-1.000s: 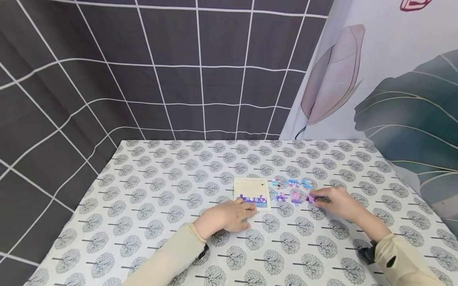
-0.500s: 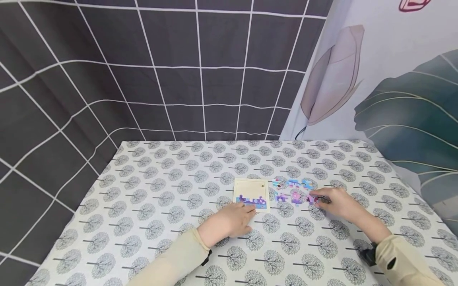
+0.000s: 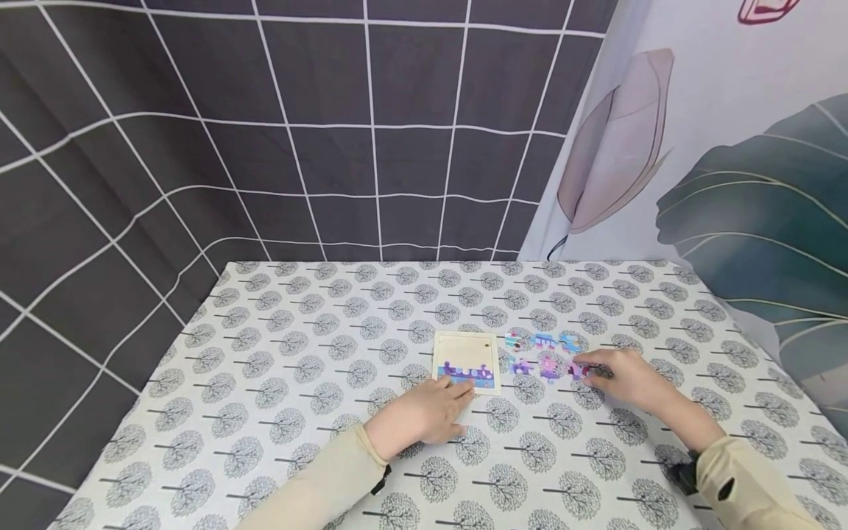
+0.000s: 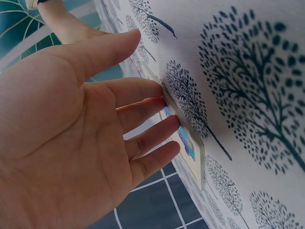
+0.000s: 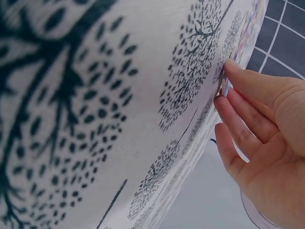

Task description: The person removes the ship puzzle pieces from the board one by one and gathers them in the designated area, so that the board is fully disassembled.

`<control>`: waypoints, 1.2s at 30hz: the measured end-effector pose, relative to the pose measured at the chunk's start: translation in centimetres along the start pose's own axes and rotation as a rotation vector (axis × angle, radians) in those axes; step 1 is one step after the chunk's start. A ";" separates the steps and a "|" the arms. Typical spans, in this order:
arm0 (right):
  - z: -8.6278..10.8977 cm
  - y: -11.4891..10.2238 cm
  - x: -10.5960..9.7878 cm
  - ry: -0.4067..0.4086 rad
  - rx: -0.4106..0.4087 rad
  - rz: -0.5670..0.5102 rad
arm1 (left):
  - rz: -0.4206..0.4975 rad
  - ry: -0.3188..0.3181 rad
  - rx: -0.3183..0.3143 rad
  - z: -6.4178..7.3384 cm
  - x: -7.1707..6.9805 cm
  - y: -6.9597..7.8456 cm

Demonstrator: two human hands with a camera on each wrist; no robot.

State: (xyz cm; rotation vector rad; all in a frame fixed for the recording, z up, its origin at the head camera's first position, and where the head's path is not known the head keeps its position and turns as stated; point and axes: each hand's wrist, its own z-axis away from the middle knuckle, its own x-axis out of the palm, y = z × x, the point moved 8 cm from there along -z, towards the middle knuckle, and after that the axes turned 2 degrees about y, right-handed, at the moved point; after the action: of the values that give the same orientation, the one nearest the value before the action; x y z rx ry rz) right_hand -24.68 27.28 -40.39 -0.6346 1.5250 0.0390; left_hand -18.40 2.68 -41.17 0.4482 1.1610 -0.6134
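Observation:
A shallow pale puzzle frame lies on the table, with a row of blue and purple pieces along its near side. My left hand rests its fairly straight fingertips on that near side; in the left wrist view the hand touches the board's edge. Right of the frame, my right hand pinches a purple-pink puzzle piece at the end of the nearer row. In the right wrist view the thumb and fingers of this hand meet on the piece's thin edge.
Other loose puzzle pieces lie in two rows: a pink one and a purple one nearer, blue ones farther off. A tree-print cloth covers the table. A dark grid curtain hangs behind, a leaf-print one to the right.
My left hand has shifted slightly toward me along the frame's near side, uncovering more of the blue strip. The right hand stays at the same piece, almost unmoved.

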 end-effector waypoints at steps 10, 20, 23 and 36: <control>0.0 -0.2 -0.1 0.017 -0.030 0.014 | 0.000 -0.001 -0.006 0.2 0.1 0.0; 0.0 -0.8 -0.5 0.016 -0.043 0.046 | 0.046 0.001 -0.005 0.1 0.0 -0.3; 0.0 -1.0 -0.6 0.023 -0.037 0.014 | 0.053 0.002 0.006 0.2 0.0 -0.4; -1.6 -4.0 -1.0 0.233 -0.220 -0.002 | 0.059 -0.002 0.025 0.0 0.1 -0.7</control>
State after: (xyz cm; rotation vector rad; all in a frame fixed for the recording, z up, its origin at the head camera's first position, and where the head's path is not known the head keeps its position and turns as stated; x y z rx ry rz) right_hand -24.54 23.63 -37.91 -0.8386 1.7593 0.1362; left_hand -18.79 2.15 -41.25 0.5015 1.1352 -0.5777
